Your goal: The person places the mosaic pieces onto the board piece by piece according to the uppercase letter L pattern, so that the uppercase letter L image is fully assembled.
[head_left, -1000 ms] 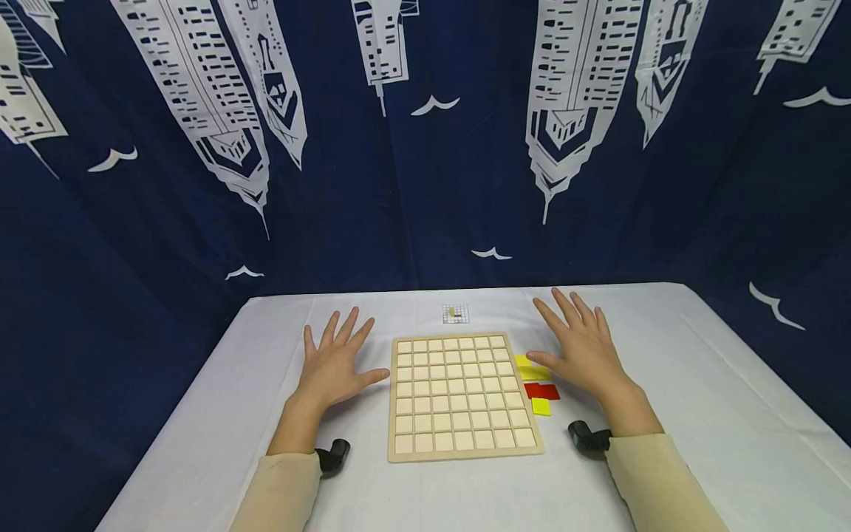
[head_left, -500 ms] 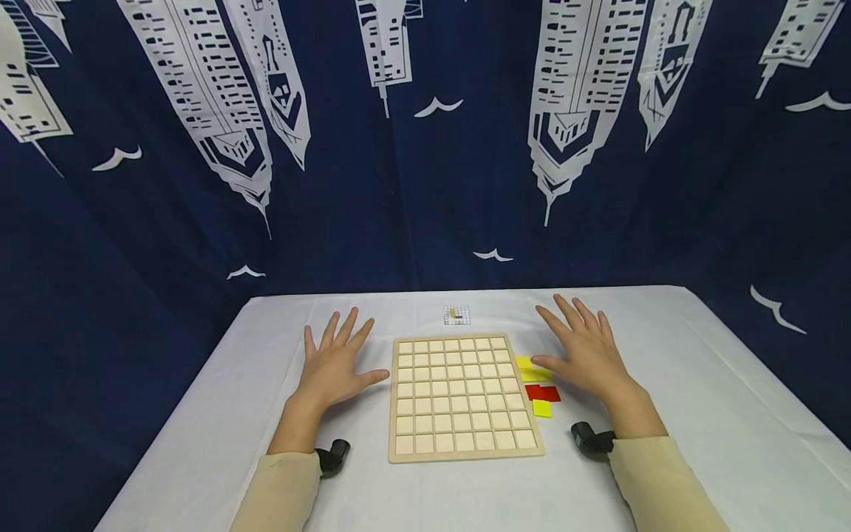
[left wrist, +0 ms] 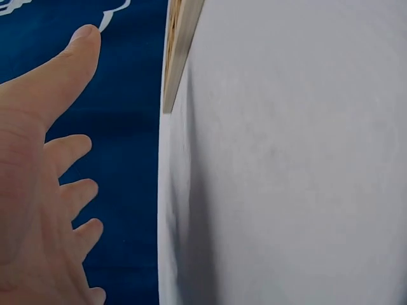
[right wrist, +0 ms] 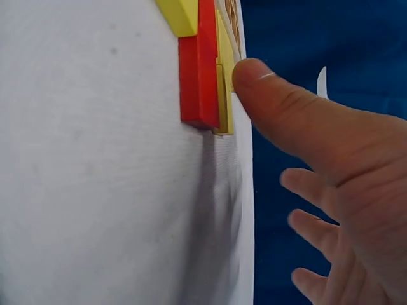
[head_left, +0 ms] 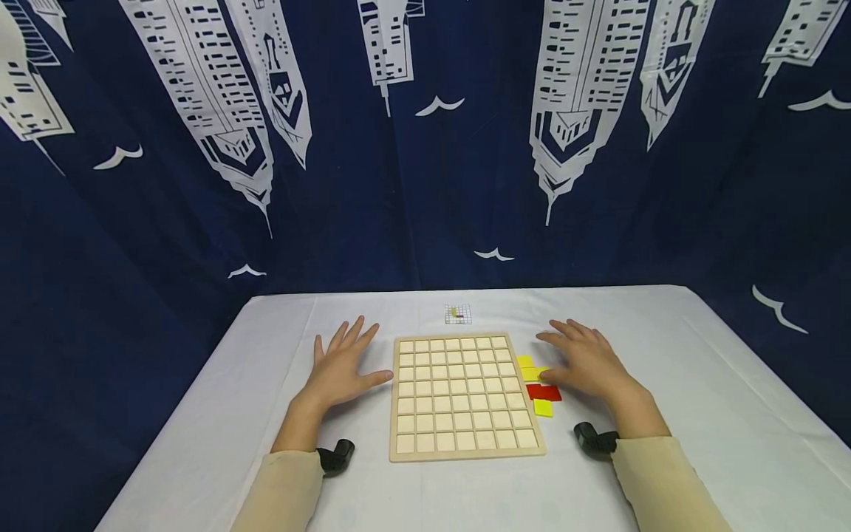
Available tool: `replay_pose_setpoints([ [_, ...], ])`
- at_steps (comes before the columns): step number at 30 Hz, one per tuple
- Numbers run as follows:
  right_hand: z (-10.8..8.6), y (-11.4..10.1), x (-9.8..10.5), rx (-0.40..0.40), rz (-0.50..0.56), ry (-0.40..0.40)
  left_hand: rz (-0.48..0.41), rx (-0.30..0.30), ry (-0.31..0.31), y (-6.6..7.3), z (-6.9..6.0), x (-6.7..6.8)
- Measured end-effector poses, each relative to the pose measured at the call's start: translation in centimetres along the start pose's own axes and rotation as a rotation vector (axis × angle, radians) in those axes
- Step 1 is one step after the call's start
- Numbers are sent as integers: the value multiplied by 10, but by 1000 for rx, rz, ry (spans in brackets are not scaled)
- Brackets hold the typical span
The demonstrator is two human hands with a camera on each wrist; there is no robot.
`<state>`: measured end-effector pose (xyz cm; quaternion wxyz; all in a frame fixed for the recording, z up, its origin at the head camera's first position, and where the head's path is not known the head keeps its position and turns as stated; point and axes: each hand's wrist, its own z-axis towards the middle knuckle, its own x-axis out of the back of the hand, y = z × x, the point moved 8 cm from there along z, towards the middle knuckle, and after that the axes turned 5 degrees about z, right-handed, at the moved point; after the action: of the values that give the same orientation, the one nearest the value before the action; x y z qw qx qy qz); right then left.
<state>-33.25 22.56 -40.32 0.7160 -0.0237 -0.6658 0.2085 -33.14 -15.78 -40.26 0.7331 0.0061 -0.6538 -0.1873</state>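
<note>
A pale wooden board point(head_left: 465, 399) divided into small square cells lies flat on the white-covered table. My left hand point(head_left: 340, 373) is spread just left of it, thumb pointing at its side edge, and holds nothing. Beside the board's right edge lie flat yellow pieces point(head_left: 528, 372), red pieces point(head_left: 544, 393) and a small yellow square point(head_left: 542, 408). My right hand point(head_left: 585, 360) hovers over the right side of these, fingers slightly bent and holding nothing. In the right wrist view its thumb is close to the yellow piece point(right wrist: 225, 101) behind the red piece point(right wrist: 199, 82); touching or apart, I cannot tell.
Behind the board lies a small gridded card point(head_left: 457, 315) with a coloured pattern. A dark blue curtain point(head_left: 412, 185) printed with white buildings and birds hangs at the table's far edge. Black wrist cameras point(head_left: 335, 457) sit by both sleeves.
My right hand has moved down and nearer to the yellow pieces, its fingers bending and its thumb now overlapping them in the head view. The left hand has shifted slightly right, fingers less spread.
</note>
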Motion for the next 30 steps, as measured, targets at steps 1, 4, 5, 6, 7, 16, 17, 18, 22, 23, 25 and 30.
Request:
replay_pose_setpoints([
  [1,0,0,-1,2,2,-5,-18,1,-11,0,0,-1],
  [4,0,0,-3,0,21,-26,-68,-1,-42,1,1,-8],
  [5,0,0,-4,1,34,-36,-87,-3,-52,1,1,-11],
  [6,0,0,-5,4,51,-45,-106,-4,-66,1,2,-14],
  [7,0,0,-6,7,71,-55,-128,-11,-75,2,2,-17],
  [16,0,2,-7,21,203,-103,-285,-45,-177,7,1,-35],
  [17,0,2,-7,26,204,-106,-294,-51,-185,7,1,-36],
  [18,0,2,-8,25,206,-108,-296,-54,-197,7,1,-38],
  [22,0,3,-9,26,202,-109,-280,-81,-223,9,-1,-41],
  [23,1,3,-9,25,199,-108,-275,-87,-230,9,-1,-41],
  [25,1,4,-10,15,194,-107,-268,-97,-238,10,-2,-43],
  [30,2,4,-10,11,186,-105,-263,-108,-246,9,-2,-45],
])
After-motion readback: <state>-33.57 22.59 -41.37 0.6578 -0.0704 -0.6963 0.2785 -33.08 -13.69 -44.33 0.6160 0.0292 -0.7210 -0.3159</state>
